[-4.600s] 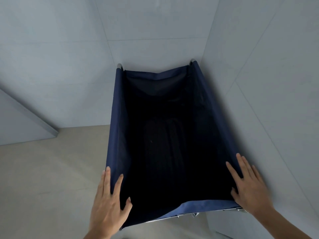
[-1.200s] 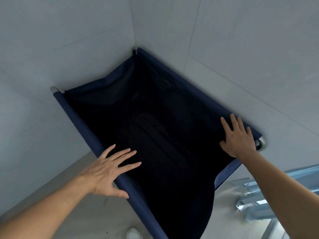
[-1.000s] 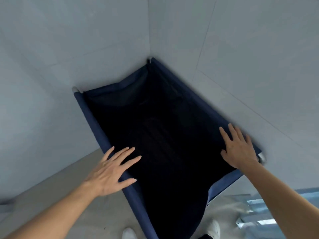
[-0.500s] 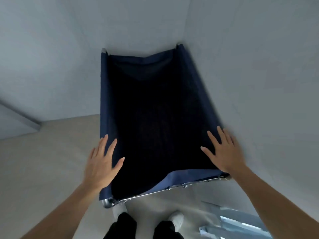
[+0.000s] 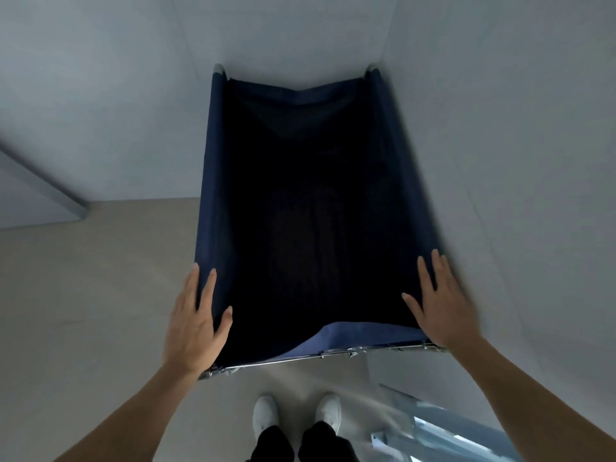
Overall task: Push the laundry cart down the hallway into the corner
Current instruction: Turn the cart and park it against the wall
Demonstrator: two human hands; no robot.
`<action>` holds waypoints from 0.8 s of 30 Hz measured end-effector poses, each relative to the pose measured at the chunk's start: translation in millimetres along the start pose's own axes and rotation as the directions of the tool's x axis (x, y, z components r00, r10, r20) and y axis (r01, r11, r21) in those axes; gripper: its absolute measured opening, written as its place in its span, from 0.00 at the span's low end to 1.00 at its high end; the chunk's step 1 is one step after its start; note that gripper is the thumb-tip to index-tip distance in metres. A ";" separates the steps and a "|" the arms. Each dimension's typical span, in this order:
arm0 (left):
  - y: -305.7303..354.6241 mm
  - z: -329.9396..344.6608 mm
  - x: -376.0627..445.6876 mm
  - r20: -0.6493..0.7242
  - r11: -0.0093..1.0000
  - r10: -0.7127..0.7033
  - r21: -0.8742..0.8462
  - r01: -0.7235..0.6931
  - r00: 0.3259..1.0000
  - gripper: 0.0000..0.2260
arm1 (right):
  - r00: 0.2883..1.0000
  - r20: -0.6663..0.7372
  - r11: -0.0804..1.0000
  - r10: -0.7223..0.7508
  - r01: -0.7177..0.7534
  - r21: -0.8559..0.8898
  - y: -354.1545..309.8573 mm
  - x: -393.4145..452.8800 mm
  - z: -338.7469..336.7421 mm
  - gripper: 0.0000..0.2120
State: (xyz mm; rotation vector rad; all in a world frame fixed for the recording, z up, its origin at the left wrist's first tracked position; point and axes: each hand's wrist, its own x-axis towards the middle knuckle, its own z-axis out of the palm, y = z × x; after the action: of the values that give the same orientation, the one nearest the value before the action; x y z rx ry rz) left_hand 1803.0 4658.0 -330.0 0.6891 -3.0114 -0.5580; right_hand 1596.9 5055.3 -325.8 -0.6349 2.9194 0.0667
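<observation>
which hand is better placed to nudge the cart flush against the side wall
Left. The left hand lies on the laundry cart rail facing the open floor, so it can press toward the right wall. The right hand sits on the wall-side rail.

pale grey tiled walls (image 5: pixel 500 95) meeting in corner, beige floor (image 5: pixel 83 295)

No text, label, brand, number or sign can be read anywhere: the navy fabric of the laundry cart (image 5: pixel 213 208), the grey walls (image 5: pixel 100 95) and the floor (image 5: pixel 83 278) are all plain.
</observation>
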 end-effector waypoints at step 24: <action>-7.8 3.2 15.0 -0.070 0.999 -0.008 0.042 0.011 0.997 0.33 | 0.963 -0.254 0.993 -0.094 0.110 0.050 13.7 3.7 31.1 0.34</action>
State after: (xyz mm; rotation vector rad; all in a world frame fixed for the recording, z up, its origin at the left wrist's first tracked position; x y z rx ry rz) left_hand 1792.5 4646.1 -336.7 0.7106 -2.9644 -0.4608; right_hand 1592.2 5068.5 -356.9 -0.8394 3.1066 -0.1284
